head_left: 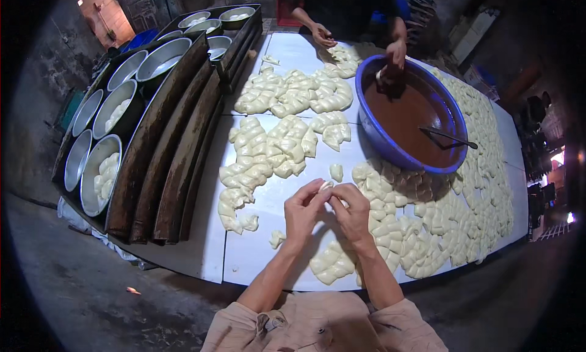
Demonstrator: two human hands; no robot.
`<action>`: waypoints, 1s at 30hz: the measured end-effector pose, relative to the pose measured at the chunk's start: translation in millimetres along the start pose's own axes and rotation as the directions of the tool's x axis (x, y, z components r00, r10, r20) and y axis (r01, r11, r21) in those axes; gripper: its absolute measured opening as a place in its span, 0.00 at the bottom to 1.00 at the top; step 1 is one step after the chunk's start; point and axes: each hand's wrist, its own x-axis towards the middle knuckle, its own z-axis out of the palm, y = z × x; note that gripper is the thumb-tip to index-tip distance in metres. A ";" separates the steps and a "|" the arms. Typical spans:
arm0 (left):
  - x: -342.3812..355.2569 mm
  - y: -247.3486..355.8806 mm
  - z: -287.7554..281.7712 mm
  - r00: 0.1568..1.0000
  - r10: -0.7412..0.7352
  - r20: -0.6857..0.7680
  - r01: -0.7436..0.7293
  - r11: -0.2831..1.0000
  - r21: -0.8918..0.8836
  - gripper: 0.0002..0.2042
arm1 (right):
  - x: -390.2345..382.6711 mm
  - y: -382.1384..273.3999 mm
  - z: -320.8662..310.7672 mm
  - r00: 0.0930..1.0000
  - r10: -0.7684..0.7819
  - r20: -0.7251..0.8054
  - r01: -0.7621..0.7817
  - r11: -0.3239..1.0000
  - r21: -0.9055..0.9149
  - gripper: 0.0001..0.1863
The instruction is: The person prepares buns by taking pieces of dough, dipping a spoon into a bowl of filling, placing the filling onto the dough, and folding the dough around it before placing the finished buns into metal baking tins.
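Note:
My left hand (303, 210) and my right hand (352, 213) meet over the white table (256, 260), both pinching one small piece of pale dough (326, 185) between their fingertips. Folded dough pieces (274, 150) lie in heaps just beyond my hands, and flat dough wrappers (421, 230) are spread to my right. A blue basin of brown filling (403, 117) stands behind the wrappers with a dark utensil (448, 137) resting in it.
Across the table another person's hands (397, 52) work at the basin's far rim. On the left, stacked dark trays (165, 150) hold round metal pans (101, 169), some with dough in them. A dusty floor (91, 291) runs below the table's near edge.

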 end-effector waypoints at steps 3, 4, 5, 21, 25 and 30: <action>7.6 23.5 -1.7 0.988 -0.104 0.115 0.102 0.994 0.023 0.16 | -1.4 8.8 0.6 0.922 0.356 0.152 -0.387 0.852 0.351 0.09; 12.1 28.7 -8.5 0.970 -0.179 0.165 0.180 0.984 0.010 0.15 | 1.0 3.6 -3.7 0.877 0.424 0.226 -0.478 0.822 0.311 0.13; 17.0 36.1 -14.3 0.957 -0.240 0.163 0.234 0.970 0.060 0.15 | 1.1 -3.2 -5.9 0.877 0.420 0.231 -0.476 0.821 0.314 0.13; -5.6 22.1 -13.4 0.945 -0.052 0.324 0.008 0.991 0.137 0.14 | -17.4 4.8 22.5 0.947 -0.145 -0.286 0.178 0.980 0.094 0.10; -16.9 19.6 -14.1 0.919 0.156 0.362 -0.252 0.939 0.236 0.19 | -17.0 0.3 18.7 0.943 -0.137 -0.303 0.138 0.990 -0.020 0.05; -12.7 15.8 -25.7 0.995 -0.045 0.088 0.037 0.995 0.095 0.09 | -21.1 -20.4 14.6 0.994 0.080 -0.074 -0.070 0.989 0.131 0.09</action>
